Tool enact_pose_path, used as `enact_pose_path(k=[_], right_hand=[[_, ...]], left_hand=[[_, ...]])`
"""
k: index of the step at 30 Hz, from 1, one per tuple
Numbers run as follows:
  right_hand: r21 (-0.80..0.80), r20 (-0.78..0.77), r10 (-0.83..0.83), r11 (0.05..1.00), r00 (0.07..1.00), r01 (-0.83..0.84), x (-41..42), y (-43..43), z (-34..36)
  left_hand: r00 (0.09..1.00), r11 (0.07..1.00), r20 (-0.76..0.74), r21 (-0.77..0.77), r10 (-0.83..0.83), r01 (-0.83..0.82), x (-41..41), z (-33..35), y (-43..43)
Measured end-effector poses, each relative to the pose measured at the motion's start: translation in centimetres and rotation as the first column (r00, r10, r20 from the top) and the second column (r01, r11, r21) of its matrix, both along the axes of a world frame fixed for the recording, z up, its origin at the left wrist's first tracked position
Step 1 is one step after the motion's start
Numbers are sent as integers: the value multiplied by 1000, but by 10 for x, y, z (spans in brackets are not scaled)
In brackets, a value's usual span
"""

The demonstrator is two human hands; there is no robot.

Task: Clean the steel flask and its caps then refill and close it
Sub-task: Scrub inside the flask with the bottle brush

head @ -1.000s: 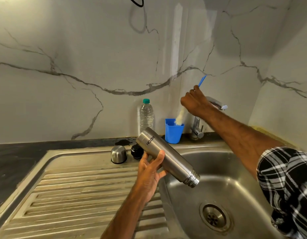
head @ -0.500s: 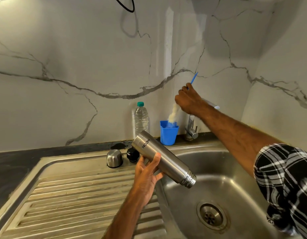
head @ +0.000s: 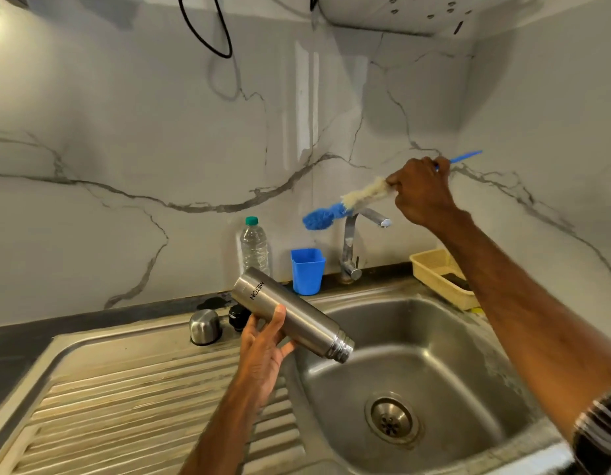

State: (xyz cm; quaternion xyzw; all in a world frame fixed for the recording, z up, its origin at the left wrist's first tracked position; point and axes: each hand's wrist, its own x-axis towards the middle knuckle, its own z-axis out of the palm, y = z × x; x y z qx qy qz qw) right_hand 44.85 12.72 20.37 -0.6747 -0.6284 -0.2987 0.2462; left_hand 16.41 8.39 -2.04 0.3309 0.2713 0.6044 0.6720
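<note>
The cylindrical brushed-steel flask (head: 294, 315) is uncapped and tilted, with its base up-left and its threaded mouth down-right above the steel sink basin (head: 451, 354). Black lettering runs near its base. The left grip (head: 263, 347) holds it at mid-body. The domed steel outer cap (head: 204, 326) stands mouth-down at the rear of the drainboard (head: 126, 389). The black inner cap (head: 238, 315) sits just beside it, partly hidden. The right grip (head: 420, 193) holds the blue-and-white bottle brush (head: 352, 200) raised, well apart from the flask.

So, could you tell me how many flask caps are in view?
2: steel cap at the drainboard's back edge; black cap just right of it, partly hidden.
</note>
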Motion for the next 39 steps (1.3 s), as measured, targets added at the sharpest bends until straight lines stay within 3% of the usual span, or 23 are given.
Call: enact_pose_path(k=[10,15,18,26,35,39], right_hand=[[25,-248,7,1000,969,-1,17,-113,-119],[-243,-104,-50,970,993,23,7,-120,-159],[-315,-130,-32,949,991,-11,4,-115,-174],[-169,-524,63,970,849,-176,16,-108,-202],[-125,-535,145,961,833,-247,9,-99,-220],[-68,-601,209,948,772,-310,11,-104,-222]], left_hand=[[997,996,-42,68,61,-58,-37,30,6],[991,989,-26,74,129,-127,-58,25,14],[988,986,-7,58,156,-155,-58,22,15],[970,971,45,3,240,-240,-64,21,18],[968,968,36,-19,249,-248,-66,21,18],[969,968,37,-53,246,-244,-67,20,21]])
